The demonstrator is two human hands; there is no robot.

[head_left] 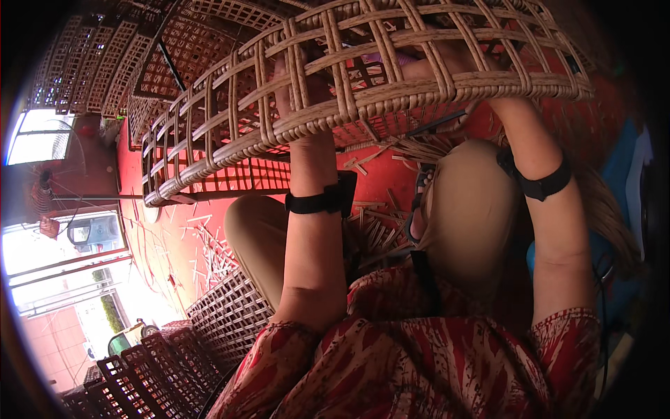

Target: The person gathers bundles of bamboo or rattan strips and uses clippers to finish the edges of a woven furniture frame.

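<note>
A large woven lattice panel (398, 100) of light brown wicker strands, with a thick wrapped edge, curves across the upper view in front of my hands. My left forearm reaches up behind its edge, and part of my left hand (281, 87) shows through the gaps. Behind the right half of the lattice is my right hand (460, 59), pointing leftward. Close to it lies something purple (380, 59), mostly covered by strands. The weave hides most fingers on both hands, so their grip is unclear.
Brown woven panels (115, 66) are stacked at the upper left, and more woven pieces (157, 366) stand at the lower left. Cut wicker scraps (213, 255) litter the red floor (157, 241). A strand bundle (611, 216) hangs at right, beside a blue object (618, 164).
</note>
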